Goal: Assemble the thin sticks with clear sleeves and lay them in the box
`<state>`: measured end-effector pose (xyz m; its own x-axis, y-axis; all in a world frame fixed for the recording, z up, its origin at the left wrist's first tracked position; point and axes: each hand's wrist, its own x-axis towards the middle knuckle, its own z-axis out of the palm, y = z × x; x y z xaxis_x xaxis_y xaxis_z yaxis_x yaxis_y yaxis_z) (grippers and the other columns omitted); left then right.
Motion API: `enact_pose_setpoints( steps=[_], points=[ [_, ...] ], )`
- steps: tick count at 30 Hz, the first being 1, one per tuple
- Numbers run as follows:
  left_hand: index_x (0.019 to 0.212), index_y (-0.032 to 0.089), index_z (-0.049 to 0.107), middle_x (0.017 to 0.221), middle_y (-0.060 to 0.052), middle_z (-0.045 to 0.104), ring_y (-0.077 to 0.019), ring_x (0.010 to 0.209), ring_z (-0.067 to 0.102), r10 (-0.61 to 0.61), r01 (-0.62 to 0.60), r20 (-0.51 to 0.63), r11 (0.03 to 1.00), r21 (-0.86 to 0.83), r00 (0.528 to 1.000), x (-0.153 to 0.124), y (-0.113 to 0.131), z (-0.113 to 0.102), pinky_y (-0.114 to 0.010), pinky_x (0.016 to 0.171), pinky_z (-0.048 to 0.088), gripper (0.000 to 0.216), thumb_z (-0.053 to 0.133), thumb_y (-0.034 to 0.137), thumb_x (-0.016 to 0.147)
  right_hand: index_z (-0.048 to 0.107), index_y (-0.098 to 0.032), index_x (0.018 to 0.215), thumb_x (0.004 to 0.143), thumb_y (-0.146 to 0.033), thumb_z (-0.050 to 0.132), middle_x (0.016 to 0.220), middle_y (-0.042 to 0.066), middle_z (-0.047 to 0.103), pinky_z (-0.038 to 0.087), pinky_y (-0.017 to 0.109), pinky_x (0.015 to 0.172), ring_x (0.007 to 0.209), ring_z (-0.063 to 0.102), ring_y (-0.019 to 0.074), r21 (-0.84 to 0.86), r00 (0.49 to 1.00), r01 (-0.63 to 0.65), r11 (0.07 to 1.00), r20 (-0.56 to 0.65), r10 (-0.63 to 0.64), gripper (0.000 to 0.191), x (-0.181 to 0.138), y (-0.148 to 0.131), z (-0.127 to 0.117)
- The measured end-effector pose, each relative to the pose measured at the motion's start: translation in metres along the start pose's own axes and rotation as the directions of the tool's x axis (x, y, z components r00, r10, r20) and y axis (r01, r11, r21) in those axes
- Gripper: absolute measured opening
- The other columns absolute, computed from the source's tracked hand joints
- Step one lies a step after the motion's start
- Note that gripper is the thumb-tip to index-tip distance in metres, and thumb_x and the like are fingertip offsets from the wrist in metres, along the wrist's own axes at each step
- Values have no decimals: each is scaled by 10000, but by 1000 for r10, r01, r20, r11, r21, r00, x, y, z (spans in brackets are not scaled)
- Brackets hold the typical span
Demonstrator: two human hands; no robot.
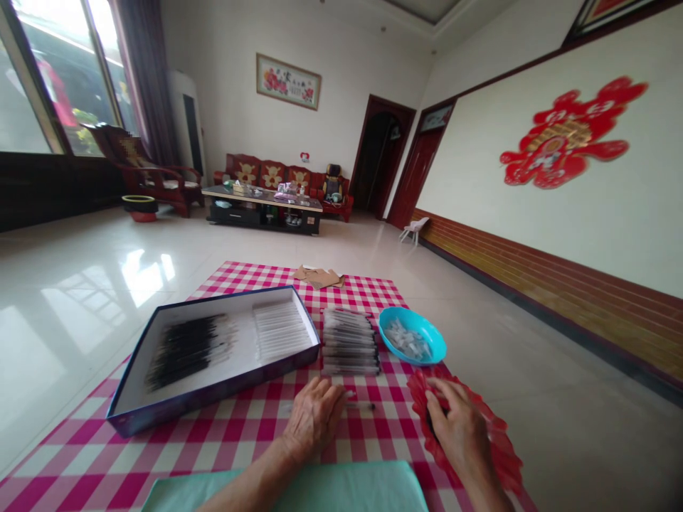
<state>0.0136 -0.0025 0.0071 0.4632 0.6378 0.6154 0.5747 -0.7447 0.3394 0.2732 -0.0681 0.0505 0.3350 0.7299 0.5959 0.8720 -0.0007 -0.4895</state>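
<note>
My left hand (316, 412) rests on the checked tablecloth, its fingers closed around a slim clear pen (349, 394). Just beside those fingers lies another pen (365, 406) with a black end, partly hidden by the hand. My right hand (463, 430) reaches into a red scalloped dish (501, 441), thumb and forefinger apart; its other fingers and most of the dish's contents are hidden. Beyond my left hand is a row of clear pens with dark ends (349, 343). A blue bowl (438, 340) holds small whitish translucent pieces (406, 341).
At left, a shallow box (213, 402) holds dark refills (186, 348) and clear tubes (280, 328). Torn brown cardboard (320, 276) lies at the table's far edge. A green cloth (352, 487) lies at the near edge. A coffee table (261, 199) and sofa (256, 171) stand farther back.
</note>
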Motion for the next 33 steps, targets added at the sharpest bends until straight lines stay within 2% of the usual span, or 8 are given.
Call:
enact_pose_setpoints(
  steps=[5,8,12,16,20,25,29,33],
  points=[
    [879,210,596,712,-24,554,-165,670,497,16,-16,13,1000,-11,1000,0,0,1,-288,654,391,213,388,228,922,669,-211,959,834,-293,509,920,91,687,536,325,708,830,652,226,307,978,75,949,164,-131,218,-18,-59,34],
    [905,203,593,728,-30,559,-173,681,499,24,-23,26,1000,-16,999,0,-1,2,-301,662,398,211,384,227,923,669,-211,989,845,-261,508,921,92,694,540,325,719,837,658,226,377,959,69,924,229,-165,222,-32,-76,56],
    [912,196,588,737,-36,559,-174,688,499,58,-55,55,998,-43,997,0,-2,3,-306,665,403,230,362,236,934,694,-212,967,836,-268,521,907,90,717,541,347,752,841,670,235,429,966,28,903,220,-135,223,-43,-76,72],
    [1010,188,571,754,-41,564,-167,701,507,86,-80,59,992,-94,995,0,-1,3,-294,671,415,250,332,211,939,716,-209,880,788,-312,595,833,75,743,558,327,695,754,694,233,518,970,-138,844,244,9,184,-47,-71,77],
    [1151,189,528,786,-52,571,-174,714,510,112,-106,60,990,-90,992,0,3,-3,-301,663,417,296,332,205,929,711,-191,861,757,-388,634,784,69,747,564,322,643,710,697,235,608,930,-329,722,343,135,236,-49,-73,79],
    [1016,229,607,698,-31,543,-163,643,478,82,-82,26,997,6,996,4,6,-12,-290,621,390,243,387,277,925,686,-177,823,718,-469,668,727,59,736,562,337,625,678,693,239,696,851,-517,498,483,208,311,-48,-76,75],
    [956,241,624,660,-23,529,-165,624,477,40,-39,-8,997,65,999,5,3,-13,-289,606,386,216,422,303,910,638,-196,880,790,-452,605,810,44,721,553,326,690,748,684,222,748,852,-522,411,437,287,274,-46,-73,67],
    [901,231,618,668,-27,542,-176,647,493,2,0,-20,996,88,1000,4,1,-10,-302,620,393,182,439,265,889,574,-212,929,837,-452,532,908,62,695,553,316,654,763,672,213,803,885,-440,402,313,344,260,-44,-73,63]
  ],
)
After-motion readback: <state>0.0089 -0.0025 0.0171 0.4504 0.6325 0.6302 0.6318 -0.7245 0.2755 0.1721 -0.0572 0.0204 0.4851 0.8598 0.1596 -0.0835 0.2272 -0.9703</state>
